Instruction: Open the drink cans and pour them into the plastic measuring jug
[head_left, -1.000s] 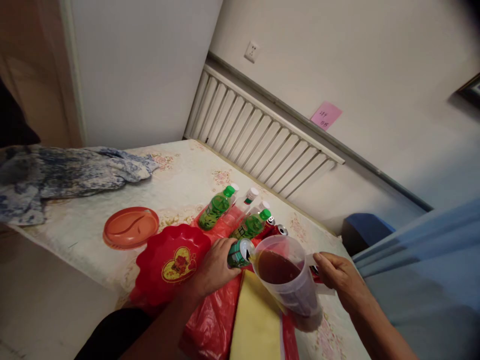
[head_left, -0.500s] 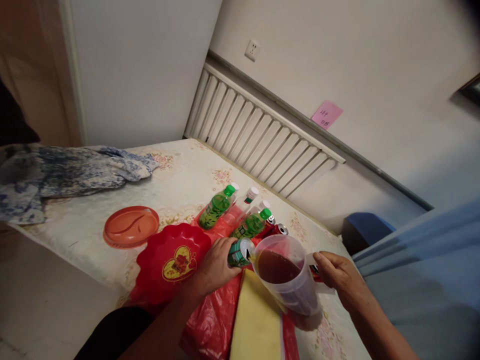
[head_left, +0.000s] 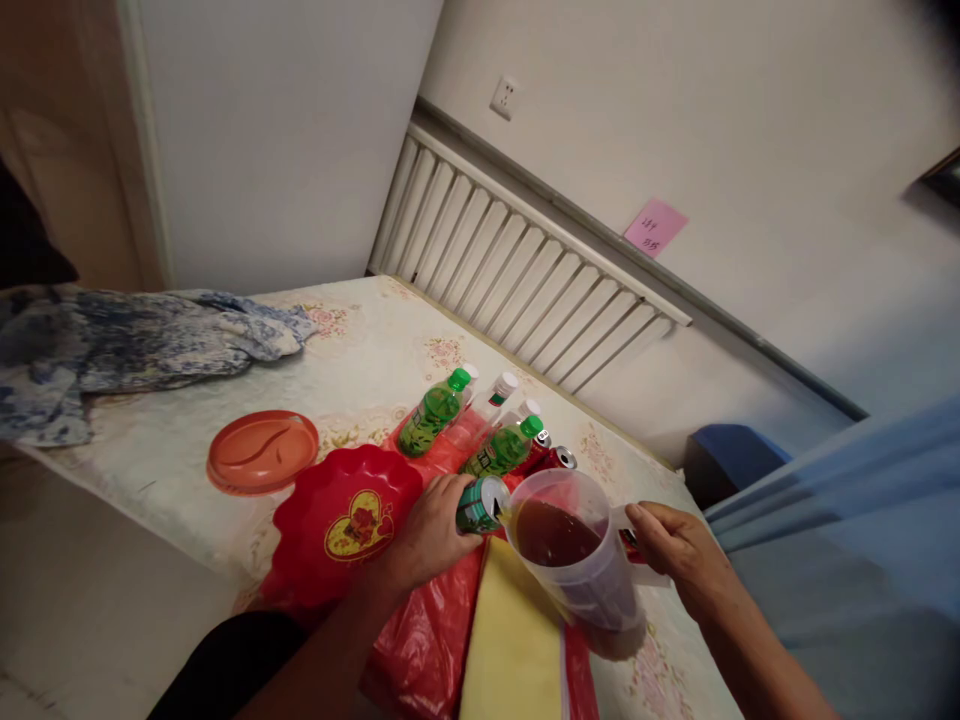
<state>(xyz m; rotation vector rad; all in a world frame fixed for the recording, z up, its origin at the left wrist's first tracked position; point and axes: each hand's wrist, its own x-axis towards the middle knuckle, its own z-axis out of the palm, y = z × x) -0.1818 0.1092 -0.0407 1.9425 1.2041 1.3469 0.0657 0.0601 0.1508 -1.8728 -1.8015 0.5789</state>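
Note:
My left hand (head_left: 435, 530) is wrapped round a green drink can (head_left: 478, 506), tilted with its open top against the rim of a clear plastic jug (head_left: 600, 590). A thin stream of yellowish liquid shows at the can's mouth. Brown liquid (head_left: 556, 533) stands in the jug, which leans toward the can. Gripping the jug's handle from the right is my right hand (head_left: 675, 545). Just beyond the can stand green-capped bottles (head_left: 499, 450), clear bottles with white caps (head_left: 501, 388) and red cans (head_left: 559, 459).
A red scalloped tray (head_left: 300, 535) lies left of my left hand, with an orange divided plate (head_left: 262, 452) past it. A yellow cloth (head_left: 514, 640) and red plastic sheet (head_left: 427, 640) lie below. Patterned fabric (head_left: 172, 340) is at the table's left; a radiator (head_left: 510, 270) lines the wall.
Almost nothing differs. Both hands hold the can and the jug in the same places, with the can still tipped at the jug's rim.

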